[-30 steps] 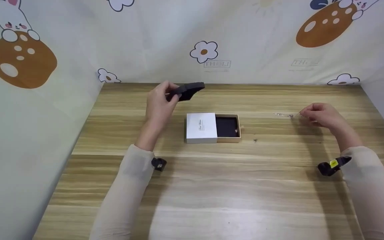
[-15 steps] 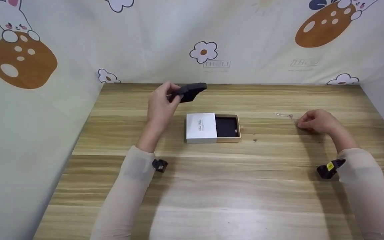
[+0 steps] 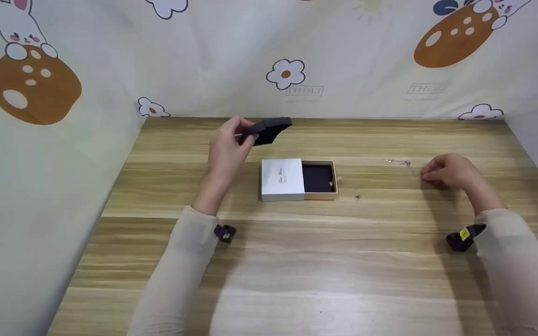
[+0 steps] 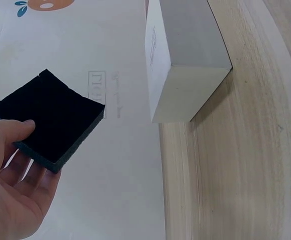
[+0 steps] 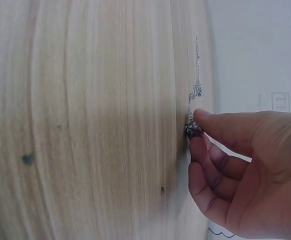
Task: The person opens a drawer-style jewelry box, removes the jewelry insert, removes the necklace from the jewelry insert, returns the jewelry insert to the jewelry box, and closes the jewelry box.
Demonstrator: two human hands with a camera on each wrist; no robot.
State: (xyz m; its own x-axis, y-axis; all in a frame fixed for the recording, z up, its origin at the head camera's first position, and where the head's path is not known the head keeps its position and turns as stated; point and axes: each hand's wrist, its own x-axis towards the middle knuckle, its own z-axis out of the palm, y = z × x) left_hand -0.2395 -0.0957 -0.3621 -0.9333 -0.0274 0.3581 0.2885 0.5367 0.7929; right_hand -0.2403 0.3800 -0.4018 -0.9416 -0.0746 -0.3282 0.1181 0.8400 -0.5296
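Observation:
My left hand (image 3: 227, 147) pinches a square black foam pad (image 4: 50, 117), raised above the back of the table and tilted. In the left wrist view the thumb lies on its dark face, the fingers underneath. My right hand (image 3: 451, 171) is low over the table at the right. Between its thumb and index fingertip is the sparkling pendant (image 5: 193, 128) of a silver necklace (image 3: 397, 162), whose thin chain trails over the wood away from the fingers. Between the hands lies a white box (image 3: 282, 179) with its drawer (image 3: 320, 196) partly pulled out, a black insert inside.
The wooden table (image 3: 297, 261) ends at a printed curtain (image 3: 222, 60) behind. Several dark spots mark the wood, one (image 3: 357, 197) right of the box. A small tab (image 3: 339, 179) sticks out of the drawer's front. Each wrist wears a small black camera.
My right hand has come down and nearer, lowering the necklace end it holds to the table, then shifted slightly right. The left hand with the foam pad has drifted a little right.

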